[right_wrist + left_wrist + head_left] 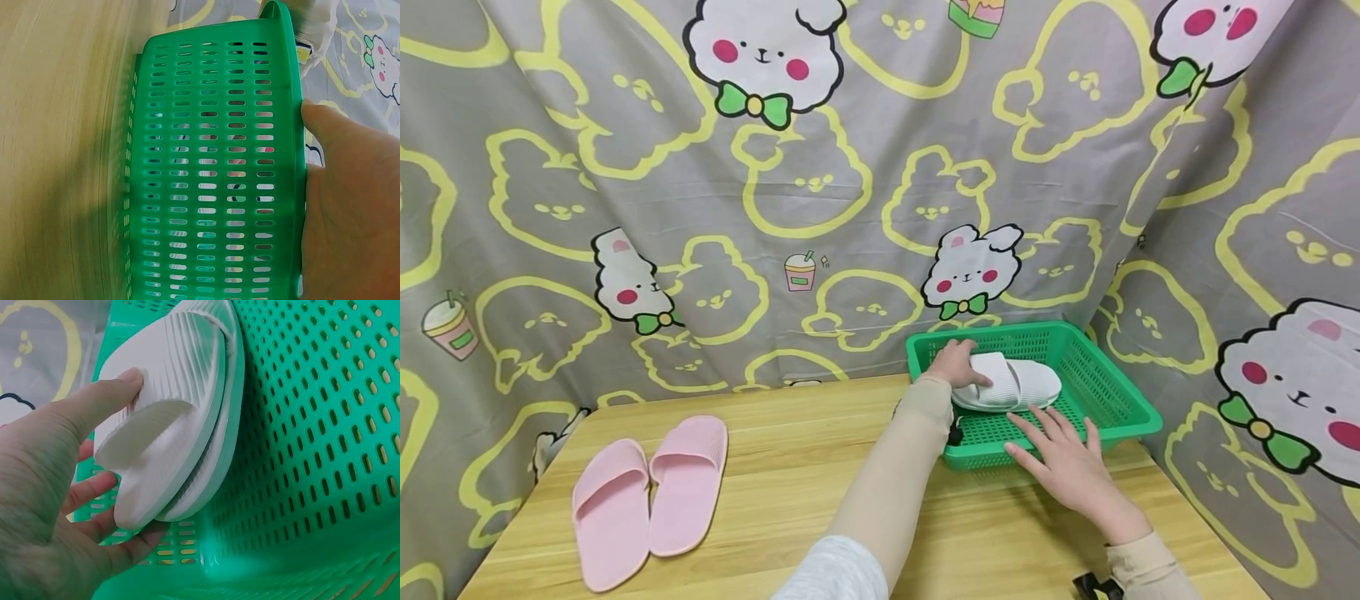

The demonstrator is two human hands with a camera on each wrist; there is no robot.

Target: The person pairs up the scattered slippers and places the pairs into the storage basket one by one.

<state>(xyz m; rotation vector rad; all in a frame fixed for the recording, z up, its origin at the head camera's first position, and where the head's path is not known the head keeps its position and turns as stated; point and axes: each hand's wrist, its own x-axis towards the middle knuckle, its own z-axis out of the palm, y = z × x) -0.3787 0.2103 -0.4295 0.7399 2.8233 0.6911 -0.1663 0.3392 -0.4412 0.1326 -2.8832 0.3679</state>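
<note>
A pair of white slippers (1036, 383), one stacked on the other, lies inside the green plastic basket (1131, 417). My left hand (953, 365) reaches in from the basket's left side and grips them. In the left wrist view the thumb presses on the upper slipper's strap (178, 356), while the other fingers reach round the edge and underneath. My right hand (1067, 467) is at the basket's front rim with its fingers spread and fairly straight, pointing inward. The right wrist view shows that hand (353, 194) along the rim, its fingertips hidden behind the basket wall.
A pair of pink slippers (685, 508) lies side by side on the left of the wooden table (790, 467). Behind the table and along its right side hangs a grey curtain (865, 200) with cartoon prints. The basket stands at the table's back right.
</note>
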